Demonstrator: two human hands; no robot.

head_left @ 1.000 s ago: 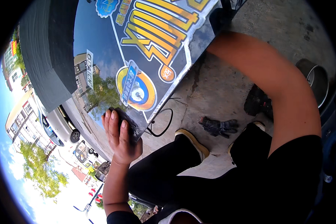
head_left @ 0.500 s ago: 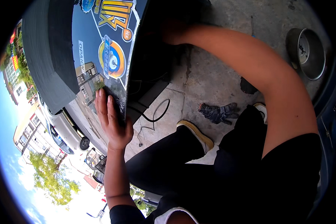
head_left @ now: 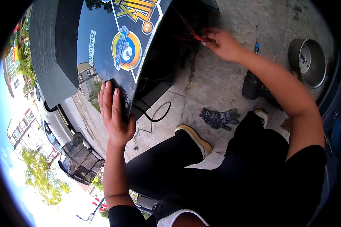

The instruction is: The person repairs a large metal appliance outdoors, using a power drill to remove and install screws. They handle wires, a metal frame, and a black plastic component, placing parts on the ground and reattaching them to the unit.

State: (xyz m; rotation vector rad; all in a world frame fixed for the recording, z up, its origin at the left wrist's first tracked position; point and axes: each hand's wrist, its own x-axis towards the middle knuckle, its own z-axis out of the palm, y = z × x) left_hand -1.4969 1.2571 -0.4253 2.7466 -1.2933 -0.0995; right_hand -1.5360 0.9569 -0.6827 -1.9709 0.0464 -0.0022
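Observation:
My left hand (head_left: 116,120) holds the lower corner of a dark glossy panel (head_left: 102,53) with bright stickers, its fingers laid over the face and the thumb at the edge. The panel stands tilted, with a dark space behind it. My right hand (head_left: 222,44) is to the right of that space, its fingers closed on a red wire (head_left: 197,37) that runs up into the dark. Where the wire ends inside cannot be seen. Below the panel, a black cable (head_left: 159,119) loops out over the concrete.
A grey knitted glove (head_left: 219,118) lies on the ground near my shoes. Beyond my right forearm are a blue-handled screwdriver (head_left: 257,47), a black tool-like object (head_left: 251,86) and a metal bowl (head_left: 313,62) with small dark pieces. A silver car (head_left: 57,123) stands at the left.
My right hand has come out of the dark space toward the right, and a red wire now shows in its fingers. The left hand stays at the panel's corner.

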